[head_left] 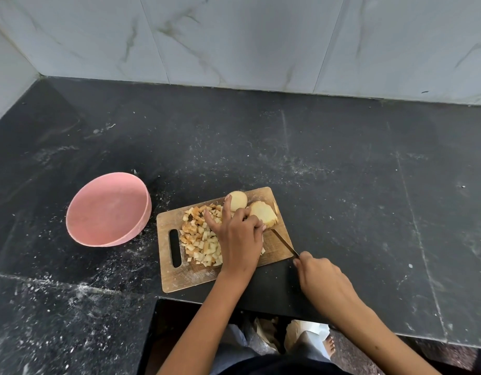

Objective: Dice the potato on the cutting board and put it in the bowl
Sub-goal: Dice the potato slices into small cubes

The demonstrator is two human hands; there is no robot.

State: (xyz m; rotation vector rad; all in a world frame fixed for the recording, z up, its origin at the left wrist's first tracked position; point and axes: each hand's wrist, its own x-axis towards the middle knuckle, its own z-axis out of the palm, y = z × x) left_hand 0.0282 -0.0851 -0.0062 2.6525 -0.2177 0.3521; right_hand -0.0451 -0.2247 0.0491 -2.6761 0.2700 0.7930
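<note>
A wooden cutting board lies on the dark counter. A heap of diced potato covers its left half. At the board's far right lie a round potato piece and a stack of slices. My left hand rests on the board, two fingers stretched over the dice, the others curled against the slices. My right hand grips a knife by its handle, the blade lying low across the board's right side toward the slices. The pink bowl stands left of the board with nothing in it.
The dark stone counter is dusted with white specks and meets marble wall tiles behind and at the left. Its front edge steps back below the board, where the floor and a foot show.
</note>
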